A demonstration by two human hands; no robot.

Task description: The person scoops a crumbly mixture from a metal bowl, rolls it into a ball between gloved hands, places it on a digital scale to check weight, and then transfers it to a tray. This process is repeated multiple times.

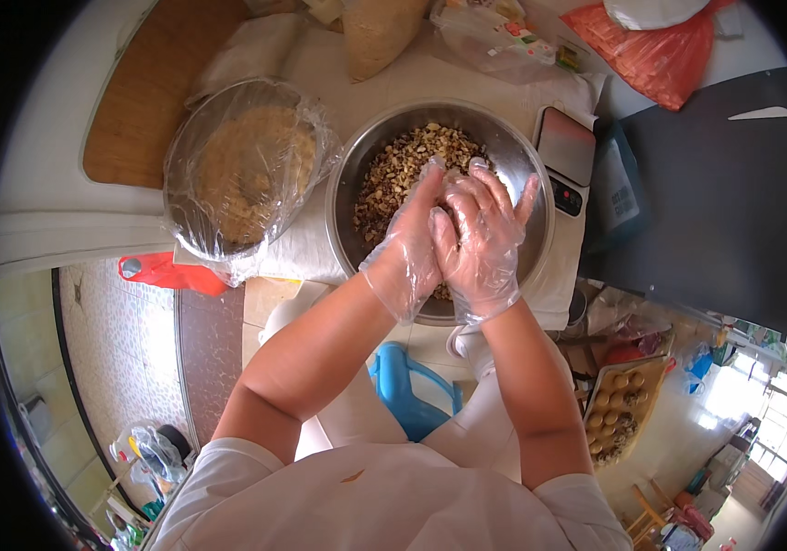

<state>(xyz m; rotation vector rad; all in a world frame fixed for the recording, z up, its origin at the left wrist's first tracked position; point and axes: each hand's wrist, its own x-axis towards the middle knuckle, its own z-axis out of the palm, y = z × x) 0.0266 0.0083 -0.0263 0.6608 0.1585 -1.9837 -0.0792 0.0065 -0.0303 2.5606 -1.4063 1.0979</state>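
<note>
Both my hands wear clear plastic gloves and are pressed together over a large stainless steel bowl (pixel 528 275). My left hand (pixel 411 241) is the one at the left, its fingers pointing up the picture and partly behind the other. My right hand (pixel 479 234) lies against it with the fingers bent and the little finger spread out. Whether something is between the palms is hidden. Under them the bowl holds a chopped nut mixture (pixel 400 162), pale and dark brown bits, heaped mostly at its upper left.
Left of the bowl stands a metal basin (pixel 194 241) of tan crumbly material under plastic film. A digital kitchen scale (pixel 567 148) sits at the right, beside a dark panel (pixel 724 200) with a white-handled knife (pixel 764 113). A tray (pixel 631 386) with round pieces is lower right.
</note>
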